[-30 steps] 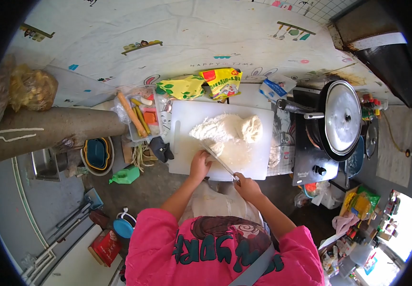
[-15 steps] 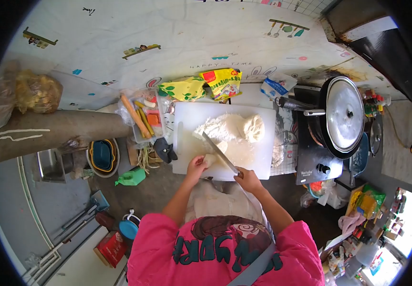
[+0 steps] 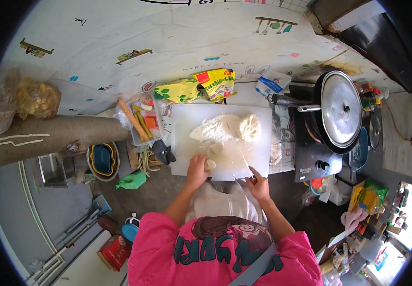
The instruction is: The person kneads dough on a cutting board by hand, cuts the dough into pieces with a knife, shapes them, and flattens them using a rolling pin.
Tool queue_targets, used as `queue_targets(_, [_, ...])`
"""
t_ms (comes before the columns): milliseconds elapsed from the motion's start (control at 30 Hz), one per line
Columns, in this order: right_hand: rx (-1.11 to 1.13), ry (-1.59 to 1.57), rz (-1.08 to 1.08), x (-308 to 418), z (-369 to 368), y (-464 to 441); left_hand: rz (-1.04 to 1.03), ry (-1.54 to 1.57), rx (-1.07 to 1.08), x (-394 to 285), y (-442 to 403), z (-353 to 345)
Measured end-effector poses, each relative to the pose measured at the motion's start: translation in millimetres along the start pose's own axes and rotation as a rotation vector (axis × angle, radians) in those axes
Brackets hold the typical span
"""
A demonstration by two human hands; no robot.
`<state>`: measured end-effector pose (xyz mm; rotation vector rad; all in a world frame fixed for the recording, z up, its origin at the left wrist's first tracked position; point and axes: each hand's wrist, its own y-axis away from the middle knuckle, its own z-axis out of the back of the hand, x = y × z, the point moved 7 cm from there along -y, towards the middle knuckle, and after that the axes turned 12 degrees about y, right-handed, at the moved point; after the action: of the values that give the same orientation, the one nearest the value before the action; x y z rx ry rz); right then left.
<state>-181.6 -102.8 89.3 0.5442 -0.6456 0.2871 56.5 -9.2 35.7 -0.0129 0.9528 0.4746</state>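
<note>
My left hand (image 3: 198,170) is closed at the near left part of a white cutting board (image 3: 182,124), its fingers against a small piece of dough (image 3: 210,165). My right hand (image 3: 258,187) grips the handle of a knife (image 3: 245,162) at the board's near edge. The blade is seen almost edge-on and points away from me. Another cut piece of dough (image 3: 217,148) lies just beyond my left hand. Farther back are a heap of flour (image 3: 211,127) and, to its right, a larger lump of dough (image 3: 250,127).
Right of the board, a lidded pan (image 3: 341,109) sits on a black cooktop (image 3: 313,164). A clear plastic box (image 3: 144,138) of rolling pins stands at the left. Yellow packets (image 3: 220,85) lie behind the board, and a dark cloth-like item (image 3: 163,152) is beside it.
The knife has moved right and toward me, away from the dough, and its blade has turned edge-on. A cut piece now lies apart on the board. My left hand still has a piece.
</note>
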Motion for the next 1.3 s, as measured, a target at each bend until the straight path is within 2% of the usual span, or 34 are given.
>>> queue_targets(167, [-0.089, 0.041, -0.069, -8.0, 14.4, -2.6, -0.082, 0.028, 0.123, 23.8, -2.5, -27.7])
queue_targets(267, [-0.078, -0.008, -0.100, -6.9, 17.2, -0.1, 0.233, 0.432, 0.063, 46.7, -2.6, -30.9])
queue_targets(367, [-0.046, -0.003, -0.084, -14.4, 8.0, 3.4, 0.148, 0.654, -0.119, 51.2, -6.3, -26.6])
queue_targets(467, [-0.038, -0.005, -0.055, -18.7, -3.1, 5.7, 0.314, 0.720, -0.049, 74.0, -7.6, -37.7])
queue_targets(567, [-0.067, -0.024, -0.046, -14.6, -5.6, 8.6, 0.398, 0.646, -0.045, 57.2, -10.6, -24.0])
queue_targets(667, [-0.094, 0.010, -0.106, -14.7, -2.7, 8.4, 0.075, 0.377, -0.093, 78.2, -13.1, -32.2])
queue_targets(767, [-0.129, -0.004, -0.155, -10.1, 7.4, 9.5, 0.065, 0.480, -0.091, 68.3, -11.8, -24.9])
queue_targets(867, [-0.226, 0.086, -0.153, -18.6, 12.3, 11.1, 0.282, 0.380, -0.045, 37.8, -8.7, 5.5])
queue_targets(967, [-0.357, 0.047, -0.027, -25.7, 10.4, 10.0, -0.099, 0.021, -0.054, 28.3, -14.0, 5.9])
queue_targets(1067, [-0.423, 0.081, 0.021, -24.5, 14.4, 5.1, -0.178, -0.029, -0.003, -6.9, -19.4, 6.7])
queue_targets(1133, [-0.494, 0.183, 0.038, -23.8, 15.0, -1.2, -0.056, -0.025, 0.083, 4.8, -23.9, -10.7])
queue_targets(1167, [-0.456, 0.200, -0.029, -32.1, 10.7, -6.3, 0.005, -0.025, 0.125, 11.5, -25.0, -18.0])
queue_targets(1300, [-0.455, 0.337, -0.118, -46.4, 3.7, -23.0, 0.083, -0.037, 0.123, 15.3, -29.3, -20.4])
